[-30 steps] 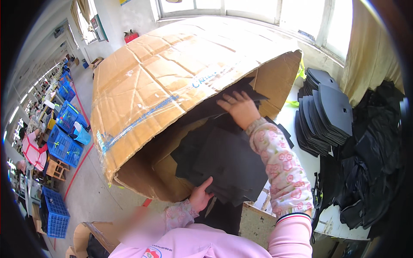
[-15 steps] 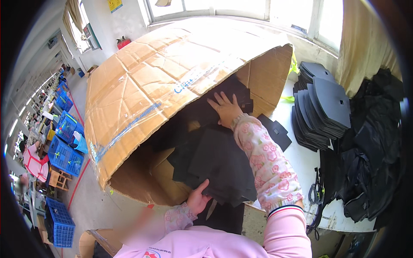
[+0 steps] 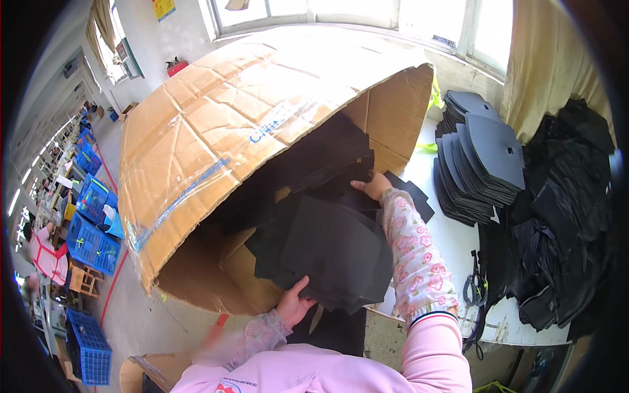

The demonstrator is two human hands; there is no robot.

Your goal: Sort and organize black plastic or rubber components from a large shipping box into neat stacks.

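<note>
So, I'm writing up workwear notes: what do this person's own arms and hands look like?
The left hand and right hand are ungloved. Pale floral sleeve covers with pink flowers wrap both forearms, the left partly blurred. A pink shirt sleeve with dark-and-white trim shows on the right arm.

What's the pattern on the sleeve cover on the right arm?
The sleeve cover has pink flowers on a whitish background, best seen in the head view.
</note>
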